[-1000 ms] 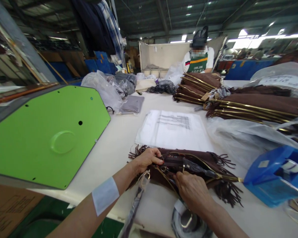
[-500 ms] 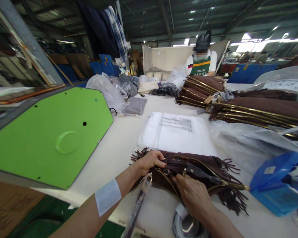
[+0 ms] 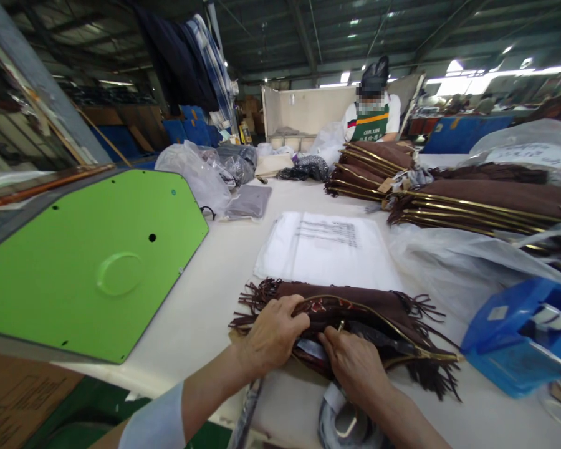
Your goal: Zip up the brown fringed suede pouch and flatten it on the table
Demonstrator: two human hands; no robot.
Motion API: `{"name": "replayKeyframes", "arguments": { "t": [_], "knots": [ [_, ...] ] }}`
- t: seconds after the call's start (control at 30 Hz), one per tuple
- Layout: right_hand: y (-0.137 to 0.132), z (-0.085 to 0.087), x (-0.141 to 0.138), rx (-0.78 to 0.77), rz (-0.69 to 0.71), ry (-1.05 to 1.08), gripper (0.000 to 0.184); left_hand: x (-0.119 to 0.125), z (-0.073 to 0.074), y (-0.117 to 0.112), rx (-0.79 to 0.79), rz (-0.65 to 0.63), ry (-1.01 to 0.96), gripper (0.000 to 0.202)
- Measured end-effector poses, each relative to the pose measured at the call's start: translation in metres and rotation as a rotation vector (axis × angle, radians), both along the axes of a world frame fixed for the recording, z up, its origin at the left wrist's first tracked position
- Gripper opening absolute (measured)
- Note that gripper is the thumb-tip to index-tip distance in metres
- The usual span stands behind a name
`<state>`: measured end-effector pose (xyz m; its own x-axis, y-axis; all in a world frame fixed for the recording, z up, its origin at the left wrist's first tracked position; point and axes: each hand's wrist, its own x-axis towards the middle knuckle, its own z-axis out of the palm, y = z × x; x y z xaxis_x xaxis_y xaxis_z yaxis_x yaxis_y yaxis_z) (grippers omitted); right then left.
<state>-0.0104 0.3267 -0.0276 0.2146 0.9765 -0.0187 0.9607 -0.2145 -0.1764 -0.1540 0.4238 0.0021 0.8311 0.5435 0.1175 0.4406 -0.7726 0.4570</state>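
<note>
A brown fringed bag [image 3: 383, 305] with a gold zip lies flat on the white table [image 3: 206, 293] right in front of me. My left hand [image 3: 272, 333] has its fingers curled over the bag's open mouth at its left end. My right hand [image 3: 355, 365] pinches the near edge of the opening, with its fingertips by the zip. A dark strap and a clear plastic piece [image 3: 308, 347] show between the two hands.
A green machine cover [image 3: 98, 262] fills the left. Beyond the bag lies a white printed plastic bag [image 3: 327, 249]. Stacks of brown bags [image 3: 477, 199] stand at the right, a blue box [image 3: 523, 337] nearer. A tape roll [image 3: 341, 424] lies below. A person in a green apron [image 3: 371, 118] works opposite.
My left hand has slid over the bag's mouth and now covers the straps and rings that showed before. My left forearm has drawn back, so its white patch sits lower.
</note>
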Motion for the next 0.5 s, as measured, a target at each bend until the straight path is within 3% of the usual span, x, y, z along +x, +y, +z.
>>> {"name": "replayKeyframes", "arguments": {
  "t": [0.1, 0.2, 0.5],
  "knots": [
    [0.0, 0.0, 0.0, 0.007, 0.005, 0.006, 0.03, -0.004, -0.008, -0.016, 0.212, 0.086, 0.194, 0.012],
    [-0.001, 0.001, -0.001, 0.014, 0.005, 0.015, 0.031, 0.001, -0.012, -0.029, 0.205, 0.236, 0.271, 0.016],
    [0.0, 0.003, -0.001, 0.012, 0.001, 0.028, 0.03, 0.025, -0.024, -0.043, 0.376, 0.495, 0.14, 0.012]
  ]
}}
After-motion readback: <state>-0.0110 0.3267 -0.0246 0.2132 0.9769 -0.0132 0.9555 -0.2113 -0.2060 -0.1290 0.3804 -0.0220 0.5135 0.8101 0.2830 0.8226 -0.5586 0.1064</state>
